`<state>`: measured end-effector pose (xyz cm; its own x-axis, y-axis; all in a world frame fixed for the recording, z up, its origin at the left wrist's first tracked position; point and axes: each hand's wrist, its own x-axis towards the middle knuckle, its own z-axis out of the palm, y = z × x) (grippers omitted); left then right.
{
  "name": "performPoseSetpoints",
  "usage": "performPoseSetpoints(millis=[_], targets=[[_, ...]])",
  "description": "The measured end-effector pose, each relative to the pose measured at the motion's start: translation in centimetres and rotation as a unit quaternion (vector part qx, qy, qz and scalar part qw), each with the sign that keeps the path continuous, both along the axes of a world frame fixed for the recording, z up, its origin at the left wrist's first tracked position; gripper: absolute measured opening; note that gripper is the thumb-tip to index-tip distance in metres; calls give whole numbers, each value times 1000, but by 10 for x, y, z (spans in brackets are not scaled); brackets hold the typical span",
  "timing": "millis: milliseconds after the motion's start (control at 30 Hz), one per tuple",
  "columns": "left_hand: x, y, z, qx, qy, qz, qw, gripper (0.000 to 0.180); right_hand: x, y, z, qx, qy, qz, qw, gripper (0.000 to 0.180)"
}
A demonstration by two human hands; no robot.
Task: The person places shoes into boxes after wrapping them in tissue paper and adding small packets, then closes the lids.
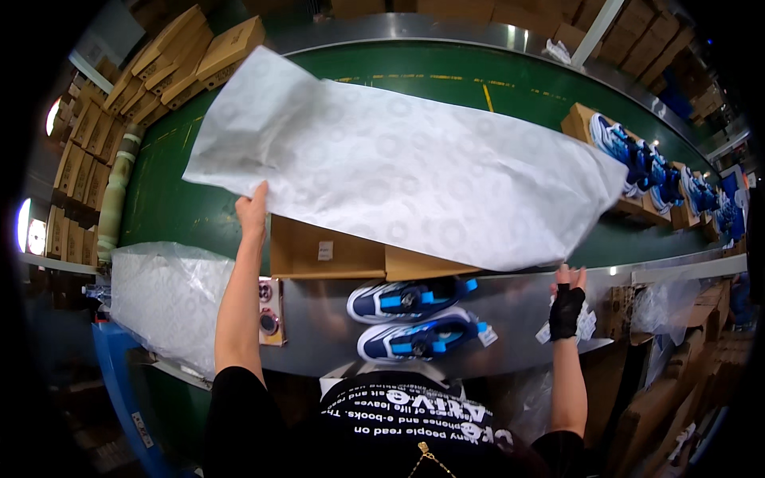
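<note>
A large sheet of white wrapping paper with faint grey rings spreads over an opened brown cardboard box, hiding much of it. My left hand is closed on the sheet's near edge at the left. Just below its right corner is my right hand, in a black fingerless glove, with its fingers stretched out and apart. Small white tags lie beside that hand. Between my arms, a navy-and-white sneaker with blue trim and its mate lie on the metal ledge, side by side.
A stack of white paper under clear plastic lies at the left, near a phone. Brown shoe boxes pile up at the far left. Along the green conveyor belt, more blue sneakers stand in boxes at the right.
</note>
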<state>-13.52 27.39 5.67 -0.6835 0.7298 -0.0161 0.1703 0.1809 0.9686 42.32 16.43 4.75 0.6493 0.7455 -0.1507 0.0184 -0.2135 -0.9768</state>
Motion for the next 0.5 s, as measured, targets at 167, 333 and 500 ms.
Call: performPoseSetpoints(millis=[167,333,500], targets=[[-28,-60,-36,29,-195,12,980,34,-91,-71,15,203,-427,614,632,34],[-18,-86,-50,33,-380,-2,925,43,-126,-96,5,110,-651,514,547,16],[-10,-97,-49,22,-408,-46,912,48,-170,-75,57,109,-528,638,549,9]])
